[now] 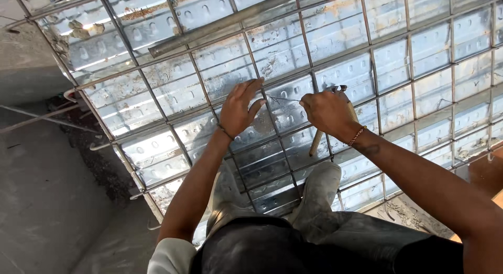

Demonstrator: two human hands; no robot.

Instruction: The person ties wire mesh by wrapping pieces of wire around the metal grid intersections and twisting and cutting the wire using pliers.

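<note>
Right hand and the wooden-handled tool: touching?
Touching. The head view shows the right hand closed around the wooden-handled tool, whose handle sticks out below the fist.
</note>
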